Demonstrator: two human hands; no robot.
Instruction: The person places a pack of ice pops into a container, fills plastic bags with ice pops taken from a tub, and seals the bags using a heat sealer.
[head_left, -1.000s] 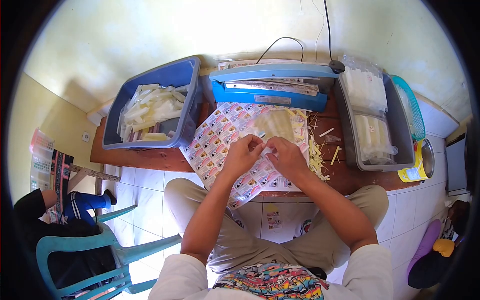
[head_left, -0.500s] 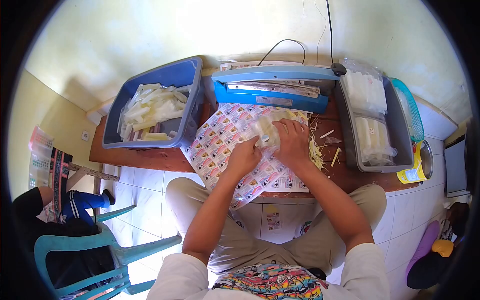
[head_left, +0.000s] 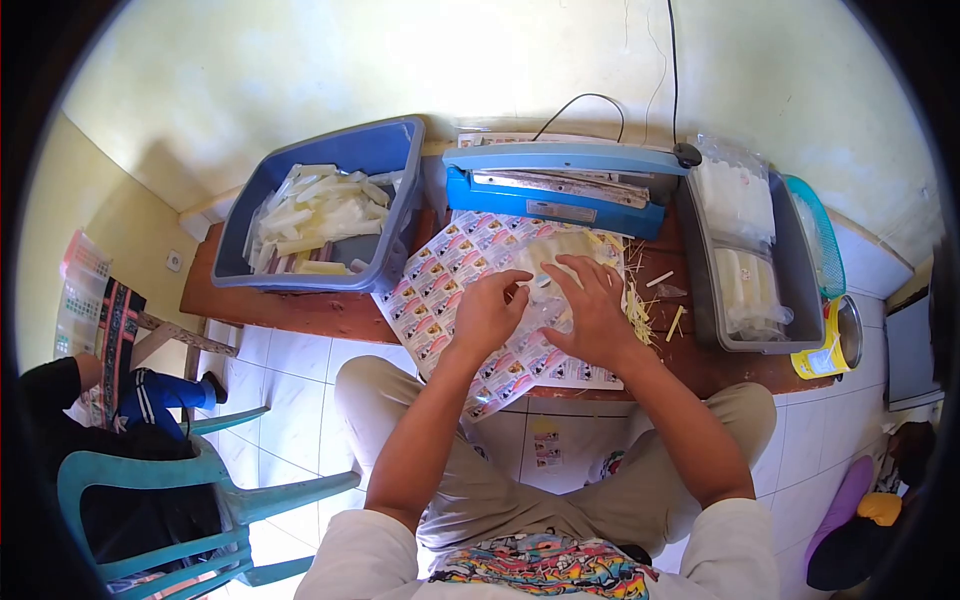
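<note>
On the bench a printed sheet of labels (head_left: 430,290) is spread out, and a clear plastic packet (head_left: 545,252) with pale contents lies on it. My left hand (head_left: 490,312) is at the packet's near left side, thumb and index finger curled close together; anything between them is too small to name. Over the packet's near right side is my right hand (head_left: 592,308), its fingers spread and thumb apart, with nothing held. A small white round spot (head_left: 542,281) shows on the plastic between the hands. Behind the packet stands a blue sealer (head_left: 550,205).
A blue-grey bin (head_left: 400,235) of pale packets stands left. On the right are a grey bin (head_left: 705,270) with bagged packets, a teal basket (head_left: 832,240) and a yellow tin (head_left: 818,362). Yellow strips (head_left: 638,310) lie nearby. A seated person is left, by a green chair (head_left: 150,466).
My hands were close together, then pressed on the packet. Now my right hand has lifted and opened, and my left fingers have curled. The view has shifted slightly.
</note>
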